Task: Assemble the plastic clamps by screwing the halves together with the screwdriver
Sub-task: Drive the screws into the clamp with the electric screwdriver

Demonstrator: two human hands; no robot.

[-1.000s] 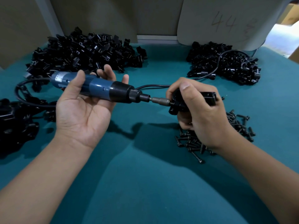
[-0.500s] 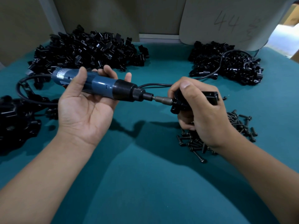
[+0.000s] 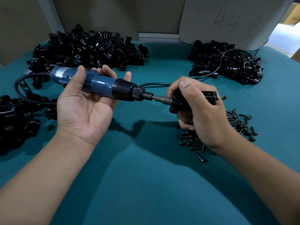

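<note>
Head cam: I see left hand point(image 3: 84, 109) palm-up gripping one screwdriver point(image 3: 100, 85), right hand point(image 3: 203, 111) fingers wrapped round one clamp point(image 3: 180, 101); three part piles

Teal table point(image 3: 146, 184); beige wall point(image 3: 100, 15); perhaps daylight at right.

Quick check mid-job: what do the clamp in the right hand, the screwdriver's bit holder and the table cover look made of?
Clamp: apparently black moulded plastic, with a dull sheen on its flat edges. Bit holder: bare metal by its grey, shiny surface, probably steel. Table cover: teal cloth or felt-like mat, matte, with soft folds and no glare; the exact fabric cannot be told.
</note>
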